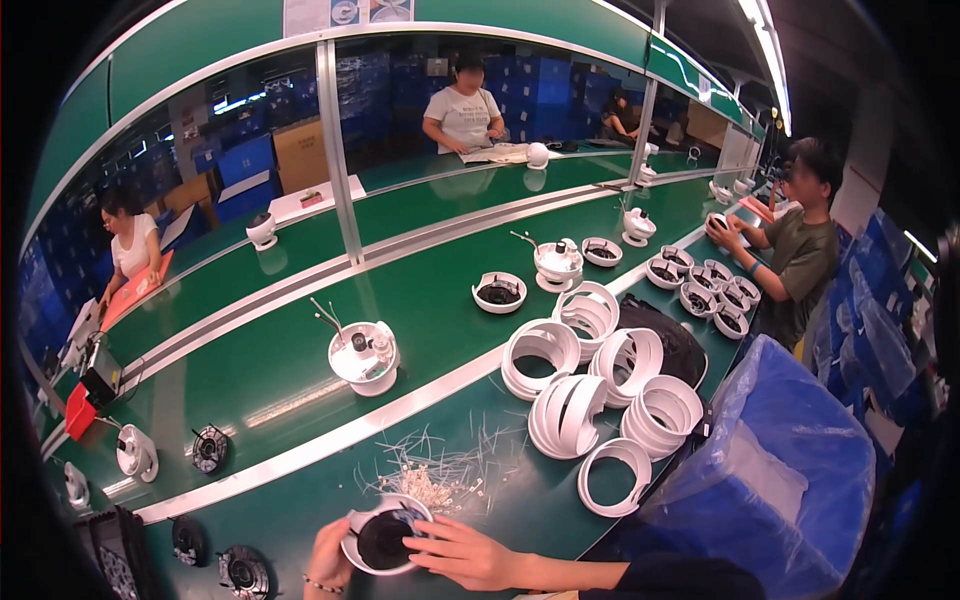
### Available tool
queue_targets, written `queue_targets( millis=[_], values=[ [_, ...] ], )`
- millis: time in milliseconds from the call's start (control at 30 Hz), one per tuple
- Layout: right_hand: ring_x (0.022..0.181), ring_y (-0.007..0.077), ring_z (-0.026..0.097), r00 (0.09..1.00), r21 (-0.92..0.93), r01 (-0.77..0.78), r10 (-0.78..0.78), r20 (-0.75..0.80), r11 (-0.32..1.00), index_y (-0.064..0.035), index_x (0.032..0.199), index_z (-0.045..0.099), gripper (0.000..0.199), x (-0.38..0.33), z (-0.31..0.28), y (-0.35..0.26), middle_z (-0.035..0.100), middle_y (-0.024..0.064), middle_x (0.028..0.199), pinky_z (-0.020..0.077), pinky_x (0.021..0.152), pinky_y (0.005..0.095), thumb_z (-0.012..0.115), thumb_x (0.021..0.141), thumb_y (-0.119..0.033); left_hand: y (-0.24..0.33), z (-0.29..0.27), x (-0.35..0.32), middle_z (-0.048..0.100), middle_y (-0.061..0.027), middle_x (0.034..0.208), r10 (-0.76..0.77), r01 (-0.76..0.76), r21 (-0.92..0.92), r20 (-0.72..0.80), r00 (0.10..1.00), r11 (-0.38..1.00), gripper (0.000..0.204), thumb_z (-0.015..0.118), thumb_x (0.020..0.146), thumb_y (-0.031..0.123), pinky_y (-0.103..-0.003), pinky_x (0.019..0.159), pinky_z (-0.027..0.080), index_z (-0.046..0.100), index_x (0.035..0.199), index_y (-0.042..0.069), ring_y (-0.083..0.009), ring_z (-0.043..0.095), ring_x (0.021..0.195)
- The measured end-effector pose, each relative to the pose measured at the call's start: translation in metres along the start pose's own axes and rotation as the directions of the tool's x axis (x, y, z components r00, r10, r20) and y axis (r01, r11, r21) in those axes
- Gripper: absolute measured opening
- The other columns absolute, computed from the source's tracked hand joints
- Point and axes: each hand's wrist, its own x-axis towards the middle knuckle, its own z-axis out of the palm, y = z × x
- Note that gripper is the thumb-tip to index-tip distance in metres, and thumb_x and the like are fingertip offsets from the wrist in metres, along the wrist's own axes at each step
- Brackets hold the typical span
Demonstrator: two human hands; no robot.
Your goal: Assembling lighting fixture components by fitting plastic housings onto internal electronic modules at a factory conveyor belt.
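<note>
Both my hands are on a white round housing (378,571) at the near edge of the bench, with a black round part (382,540) seated inside it. My left hand (330,556) grips the left rim, thumb along the edge. From the right, my right hand (466,556) holds the rim, its fingers reaching over the black part. The palm-side contact is hidden. Just beyond the housing lies a loose heap of small cream-coloured pieces with thin whitish strands (430,484).
Stacks of white rings (570,418) stand to the right, beside a plastic-lined blue bin (770,470). White camera-like units (362,360) sit on the green belt (270,350). Black round parts (243,572) lie at left. A co-worker (800,240) handles a part at right; others sit across.
</note>
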Motion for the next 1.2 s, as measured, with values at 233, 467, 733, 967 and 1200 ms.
queue_targets(
  millis=[233,467,733,967,1200],
  values=[
    [0.081,0.023,0.06,0.935,-0.251,-0.067,-0.027,-0.354,0.966,-0.002,0.086,0.059,0.024,-0.014,-0.075,-0.028,0.062,0.0089,0.091,0.0495,0.07,0.0301,0.066,0.063,0.0,0.058,-0.023,0.07,0.061,-0.0067,0.078,0.128,-0.179,-0.121,-0.344,0.93,0.976,0.023,0.044,0.087,0.029,-0.025,0.04,0.051,0.05,0.095,0.008,-0.0172,0.06,0.054],
    [0.063,0.0253,0.051,0.733,-0.623,-0.57,-0.011,-0.68,0.536,-0.002,0.074,0.055,0.013,-0.061,-0.137,-0.031,0.056,0.0089,0.069,0.0408,0.06,0.0322,0.058,0.062,0.002,0.079,-0.113,0.186,0.055,-0.0065,0.089,0.172,-0.296,-0.134,-0.568,0.805,0.946,0.03,0.053,0.083,0.033,-0.031,0.057,0.052,0.05,0.098,0.008,-0.0226,0.059,0.066],
    [0.061,0.0236,0.051,0.597,-0.401,-0.795,0.469,-0.651,0.455,-0.0059,0.061,0.056,0.019,-0.09,-0.118,-0.003,0.056,0.0051,0.062,0.0391,0.058,0.0322,0.073,0.057,-0.014,0.1,-0.116,0.218,0.056,-0.0136,0.086,0.241,-0.101,0.26,-0.591,0.77,0.96,0.05,0.054,0.081,0.038,-0.033,0.055,0.052,0.046,0.104,-0.006,-0.0228,0.059,0.071],
    [0.062,0.0238,0.052,0.64,-0.44,-0.765,0.483,-0.597,0.47,-0.0055,0.065,0.059,0.016,-0.089,-0.112,0.01,0.057,0.0056,0.066,0.0397,0.059,0.0325,0.071,0.06,-0.013,0.138,-0.129,0.171,0.06,-0.0158,0.077,0.834,0.135,0.99,-0.045,0.55,-0.036,0.03,0.06,0.072,0.012,-0.041,0.069,0.044,0.054,0.097,-0.002,-0.0334,0.057,0.074],
    [0.063,0.0242,0.052,0.663,-0.42,-0.74,0.468,-0.584,0.525,-0.0041,0.068,0.059,0.015,-0.086,-0.105,0.02,0.057,0.0071,0.066,0.0406,0.057,0.0325,0.07,0.061,-0.012,0.147,-0.227,0.178,0.041,-0.0234,0.117,0.671,0.406,0.902,-0.21,0.711,-0.148,0.058,0.056,0.066,0.001,-0.039,0.094,0.034,0.035,0.119,-0.003,-0.0374,0.037,0.111]
  ],
)
